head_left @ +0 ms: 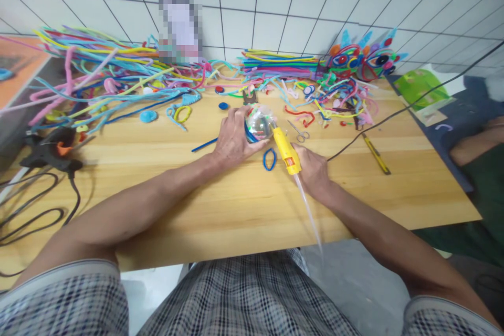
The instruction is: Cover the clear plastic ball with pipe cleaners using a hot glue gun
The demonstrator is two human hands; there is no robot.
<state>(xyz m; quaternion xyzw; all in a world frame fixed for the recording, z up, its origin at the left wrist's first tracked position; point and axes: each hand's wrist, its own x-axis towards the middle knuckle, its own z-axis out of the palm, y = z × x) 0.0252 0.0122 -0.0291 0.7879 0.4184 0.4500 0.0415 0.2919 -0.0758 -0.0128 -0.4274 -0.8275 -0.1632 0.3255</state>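
Observation:
My left hand (232, 139) is wrapped round the left side of a clear round ball (260, 122), with blue pipe cleaner (249, 134) along its near edge. A yellow hot glue gun (286, 150) is in my right hand (313, 170); its nozzle points at the ball's right side, and I cannot tell whether it touches. From the gun's rear end a long clear glue stick (309, 210) sticks out. Just below the ball lies a blue pipe cleaner loop (269, 159). Small scissors (301, 135) rest to the right of the ball.
Bundled pipe cleaners (279, 65) and a loose heap (137, 79) line the wall. Two colourful masks (378, 60) stand at the back right. A yellow cutter knife (376, 154) lies right, near the gun's black cord (413, 102). A power strip (51, 152) sits left; another person's arm (478, 142) shows right.

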